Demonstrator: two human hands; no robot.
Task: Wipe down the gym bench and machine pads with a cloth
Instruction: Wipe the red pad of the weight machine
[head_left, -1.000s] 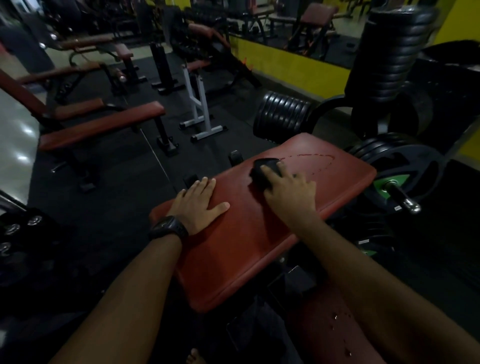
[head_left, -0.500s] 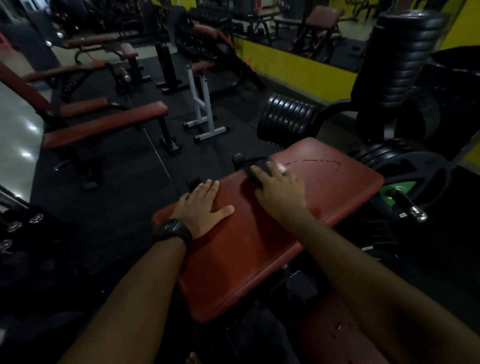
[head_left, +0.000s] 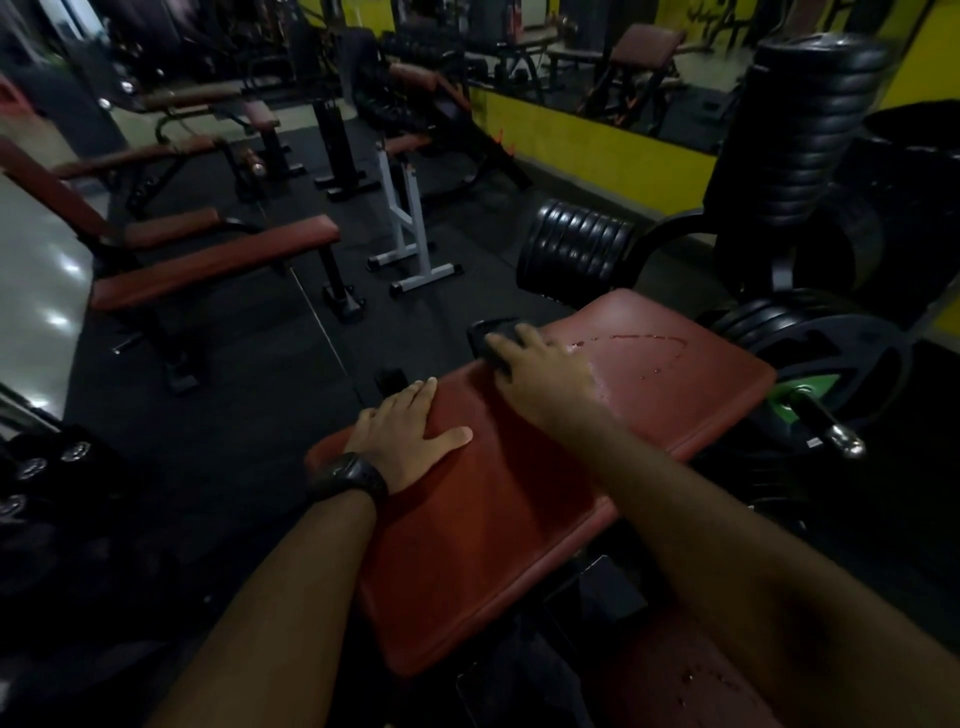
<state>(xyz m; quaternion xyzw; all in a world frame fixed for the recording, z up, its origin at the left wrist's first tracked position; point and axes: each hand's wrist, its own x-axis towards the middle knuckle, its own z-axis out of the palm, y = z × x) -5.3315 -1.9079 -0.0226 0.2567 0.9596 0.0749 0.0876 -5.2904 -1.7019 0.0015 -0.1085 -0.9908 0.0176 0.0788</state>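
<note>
A red padded machine pad (head_left: 519, 545) slopes across the middle of the head view. A curved line of liquid drops (head_left: 649, 343) lies on its far part. My right hand (head_left: 540, 379) presses a dark cloth (head_left: 493, 332) flat against the pad's far left edge, fingers straight over the cloth. My left hand (head_left: 405, 436), with a black watch on the wrist, rests flat on the pad's near left corner, fingers spread. A second red pad (head_left: 691, 686) with a few drops shows at the bottom right, partly under my right forearm.
Black weight plates (head_left: 576, 254) stand behind the pad, with a tall stack (head_left: 815, 135) and a loaded bar sleeve (head_left: 826, 426) to the right. Red benches (head_left: 208, 265) and a white stand (head_left: 410, 234) stand on the black floor to the left. Dumbbells (head_left: 47, 467) lie at far left.
My right hand has slid the cloth leftward and away, from the pad's middle to its far left edge. The left hand has stayed put.
</note>
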